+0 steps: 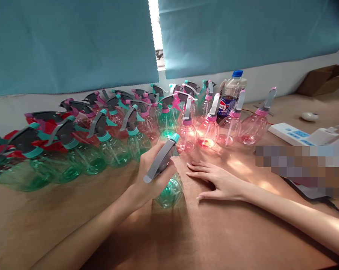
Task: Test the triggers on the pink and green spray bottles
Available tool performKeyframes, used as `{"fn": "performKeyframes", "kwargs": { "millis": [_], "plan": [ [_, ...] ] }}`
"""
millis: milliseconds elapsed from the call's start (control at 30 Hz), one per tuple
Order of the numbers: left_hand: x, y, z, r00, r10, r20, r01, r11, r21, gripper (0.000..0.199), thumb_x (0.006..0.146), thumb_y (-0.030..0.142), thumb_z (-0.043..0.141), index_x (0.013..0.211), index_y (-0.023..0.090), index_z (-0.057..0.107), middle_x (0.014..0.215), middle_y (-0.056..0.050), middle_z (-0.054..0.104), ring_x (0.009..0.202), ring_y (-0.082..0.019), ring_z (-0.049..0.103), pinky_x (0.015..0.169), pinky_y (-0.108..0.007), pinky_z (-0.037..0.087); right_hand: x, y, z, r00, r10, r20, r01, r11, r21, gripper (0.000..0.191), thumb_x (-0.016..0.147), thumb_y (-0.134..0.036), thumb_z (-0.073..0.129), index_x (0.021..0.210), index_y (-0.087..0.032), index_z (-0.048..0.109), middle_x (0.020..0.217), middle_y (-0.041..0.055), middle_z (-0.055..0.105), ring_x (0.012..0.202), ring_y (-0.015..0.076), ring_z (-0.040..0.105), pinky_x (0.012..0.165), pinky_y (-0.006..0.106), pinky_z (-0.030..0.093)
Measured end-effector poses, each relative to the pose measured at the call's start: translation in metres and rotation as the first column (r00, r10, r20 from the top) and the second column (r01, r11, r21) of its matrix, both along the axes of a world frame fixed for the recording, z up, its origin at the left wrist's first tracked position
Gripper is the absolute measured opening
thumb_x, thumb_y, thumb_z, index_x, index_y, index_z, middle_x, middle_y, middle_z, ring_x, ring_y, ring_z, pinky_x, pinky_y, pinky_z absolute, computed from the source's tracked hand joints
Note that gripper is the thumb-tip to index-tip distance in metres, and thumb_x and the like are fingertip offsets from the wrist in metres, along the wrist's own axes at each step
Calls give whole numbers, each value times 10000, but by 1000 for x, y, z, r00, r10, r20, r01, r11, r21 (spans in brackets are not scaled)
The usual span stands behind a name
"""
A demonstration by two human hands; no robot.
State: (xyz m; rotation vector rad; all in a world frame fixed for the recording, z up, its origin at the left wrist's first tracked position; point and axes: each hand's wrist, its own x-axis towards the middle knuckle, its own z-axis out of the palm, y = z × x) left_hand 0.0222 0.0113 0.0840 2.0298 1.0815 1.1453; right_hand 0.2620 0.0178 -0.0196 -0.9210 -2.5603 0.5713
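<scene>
My left hand (154,176) is closed around the neck of a green spray bottle (171,193) with a grey trigger and a teal nozzle. The bottle stands at the middle of the brown table, its neck hidden behind my fingers. My right hand (216,182) lies flat on the tabletop with fingers spread, a short way right of that bottle and holding nothing. Beyond my right hand are several pink spray bottles (228,129) with pink collars. Left of my left hand, several green spray bottles (117,153) with teal collars form a front row.
More spray bottles crowd the back by the wall, with red material (13,140) among them. A cola bottle (228,101) with a blue cap stands behind the pink ones. To the right are a white power strip (289,133), a white mouse (309,116) and a cardboard box (323,80).
</scene>
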Motion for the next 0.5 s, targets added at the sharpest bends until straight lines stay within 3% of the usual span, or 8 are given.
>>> {"fn": "performKeyframes", "kwargs": {
  "millis": [167,500],
  "plan": [
    [2,1,5,1000,-11,-25,11,1000,-10,47,780,186,514,819,211,522,721,15,521,523,-109,400,488,-261,335,0,-1,2,999,-24,-32,23,999,-33,727,816,-599,645,1429,-251,469,1508,100,422,1399,324,362,1137,552,298],
    [-2,7,4,994,-112,0,112,993,30,125,746,125,510,848,183,553,773,-10,585,637,-128,519,534,-257,397,1,0,3,999,-23,-30,23,1000,-13,675,836,-565,644,1418,-266,480,1496,89,446,1389,304,384,1130,541,324]
  ]
}}
